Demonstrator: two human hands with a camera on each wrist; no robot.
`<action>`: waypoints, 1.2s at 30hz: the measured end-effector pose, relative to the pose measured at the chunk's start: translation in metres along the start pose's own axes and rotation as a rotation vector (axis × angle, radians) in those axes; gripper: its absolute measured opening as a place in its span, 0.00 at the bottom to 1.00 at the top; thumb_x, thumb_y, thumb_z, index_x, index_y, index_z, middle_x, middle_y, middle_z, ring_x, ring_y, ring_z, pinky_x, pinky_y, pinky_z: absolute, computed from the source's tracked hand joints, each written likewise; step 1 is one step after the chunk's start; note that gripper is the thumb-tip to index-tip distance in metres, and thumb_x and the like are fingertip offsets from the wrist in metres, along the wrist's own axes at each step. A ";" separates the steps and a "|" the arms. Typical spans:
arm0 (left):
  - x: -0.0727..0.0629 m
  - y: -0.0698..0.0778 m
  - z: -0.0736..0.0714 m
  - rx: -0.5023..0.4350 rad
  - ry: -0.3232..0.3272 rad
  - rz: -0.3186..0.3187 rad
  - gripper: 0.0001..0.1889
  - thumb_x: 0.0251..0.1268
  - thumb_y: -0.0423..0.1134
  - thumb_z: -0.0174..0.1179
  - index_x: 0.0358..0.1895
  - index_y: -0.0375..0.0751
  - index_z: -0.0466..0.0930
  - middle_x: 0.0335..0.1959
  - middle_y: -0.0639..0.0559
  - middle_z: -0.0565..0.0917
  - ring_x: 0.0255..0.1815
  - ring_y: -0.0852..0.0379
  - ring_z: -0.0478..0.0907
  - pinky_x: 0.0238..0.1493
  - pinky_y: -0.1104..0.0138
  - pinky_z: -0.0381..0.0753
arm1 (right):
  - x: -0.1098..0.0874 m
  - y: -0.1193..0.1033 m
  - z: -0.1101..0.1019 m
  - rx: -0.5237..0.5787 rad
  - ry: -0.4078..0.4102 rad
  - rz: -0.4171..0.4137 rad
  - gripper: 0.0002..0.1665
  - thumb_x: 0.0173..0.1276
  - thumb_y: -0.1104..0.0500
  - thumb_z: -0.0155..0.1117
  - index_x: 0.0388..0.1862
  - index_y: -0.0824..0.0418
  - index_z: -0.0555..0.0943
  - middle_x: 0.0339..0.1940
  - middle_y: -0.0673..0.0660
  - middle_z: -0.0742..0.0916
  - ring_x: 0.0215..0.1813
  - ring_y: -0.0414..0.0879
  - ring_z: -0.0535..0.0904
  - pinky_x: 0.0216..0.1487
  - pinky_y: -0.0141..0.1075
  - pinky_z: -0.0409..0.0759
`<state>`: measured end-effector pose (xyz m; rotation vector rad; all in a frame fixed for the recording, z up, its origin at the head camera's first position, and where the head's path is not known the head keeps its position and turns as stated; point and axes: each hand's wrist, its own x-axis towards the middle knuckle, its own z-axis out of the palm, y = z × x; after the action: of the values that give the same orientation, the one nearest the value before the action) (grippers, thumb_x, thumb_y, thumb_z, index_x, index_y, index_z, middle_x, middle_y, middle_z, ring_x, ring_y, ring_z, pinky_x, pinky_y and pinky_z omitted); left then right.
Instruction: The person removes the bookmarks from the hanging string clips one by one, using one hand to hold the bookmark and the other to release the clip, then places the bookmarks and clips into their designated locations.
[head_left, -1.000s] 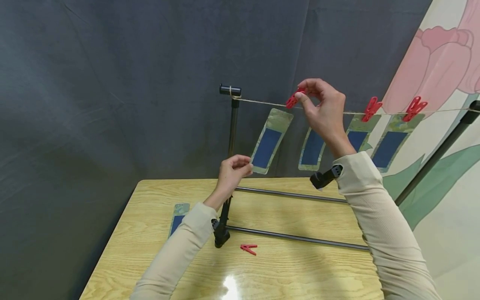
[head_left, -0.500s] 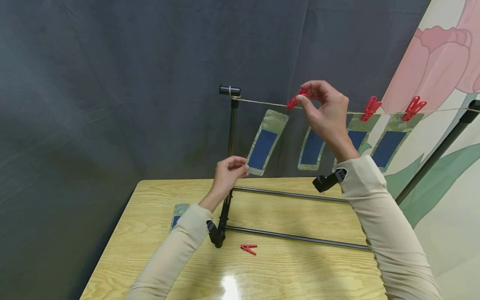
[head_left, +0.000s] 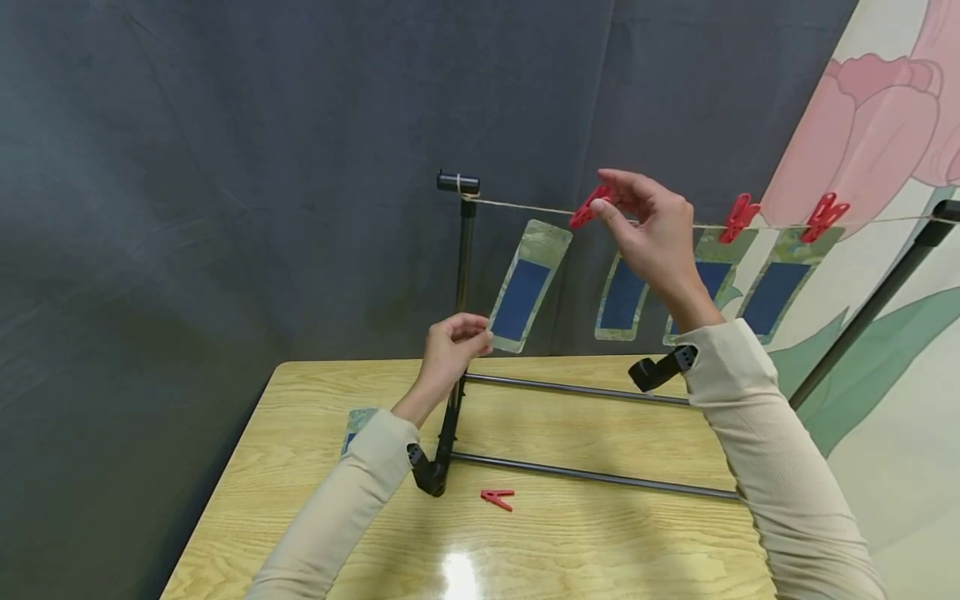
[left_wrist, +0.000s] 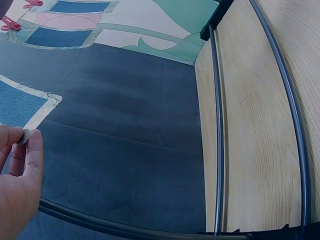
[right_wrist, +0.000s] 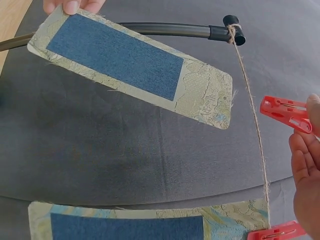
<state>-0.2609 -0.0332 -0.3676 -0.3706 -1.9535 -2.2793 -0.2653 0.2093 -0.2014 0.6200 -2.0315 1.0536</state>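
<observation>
In the left hand (head_left: 448, 354), the cloth strip (head_left: 521, 296) is pinched at its lower corner, with that corner caught between thumb and fingers and almost the whole strip left free beyond them. The strip is held at a slant, its blue panel facing the wearer and its free upper end raised near the string (head_left: 517, 206); in the right wrist view that end is seen to stop just short of the string, untouched by any peg.

In the right hand (head_left: 654, 233), the red peg (right_wrist: 285, 114) is gripped by its handles between thumb and fingers, its nose pointed toward the string and kept a little apart from it. Whether the nose of the peg is parted cannot be told for sure.

Beside the held strip, to the right, the nearest hanging strip (head_left: 621, 300) is fastened to the string by a lower peg (right_wrist: 277, 231). Farther right, two more strips are hung, each fixed by its own peg, the last one being the end strip (head_left: 772, 296).

On the bench (head_left: 600, 542), a loose peg (head_left: 497, 498) is laid in front of the black frame (head_left: 592, 475), and another strip (head_left: 358, 421) is partly covered by the left sleeve (head_left: 345, 500).
</observation>
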 end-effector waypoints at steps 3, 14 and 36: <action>-0.001 -0.001 -0.002 0.002 -0.003 0.003 0.09 0.60 0.23 0.64 0.44 0.27 0.81 0.33 0.45 0.83 0.30 0.55 0.82 0.43 0.56 0.86 | -0.001 -0.001 0.000 0.000 0.002 -0.028 0.18 0.65 0.65 0.67 0.55 0.66 0.82 0.44 0.63 0.86 0.42 0.32 0.80 0.52 0.28 0.79; -0.005 0.000 -0.006 -0.010 -0.013 0.007 0.09 0.61 0.23 0.63 0.45 0.26 0.81 0.35 0.40 0.82 0.29 0.55 0.82 0.46 0.51 0.84 | -0.012 -0.032 -0.006 0.085 0.010 -0.022 0.17 0.65 0.69 0.67 0.53 0.72 0.81 0.42 0.64 0.85 0.40 0.36 0.80 0.49 0.27 0.80; -0.014 0.002 -0.019 -0.033 -0.019 0.021 0.10 0.60 0.22 0.63 0.45 0.24 0.80 0.34 0.40 0.82 0.32 0.51 0.82 0.43 0.55 0.86 | -0.023 -0.036 -0.008 0.105 -0.003 0.002 0.18 0.60 0.71 0.70 0.50 0.73 0.81 0.43 0.68 0.86 0.40 0.38 0.83 0.48 0.30 0.82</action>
<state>-0.2492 -0.0528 -0.3718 -0.4153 -1.9140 -2.3055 -0.2228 0.1982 -0.1995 0.6740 -1.9898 1.1670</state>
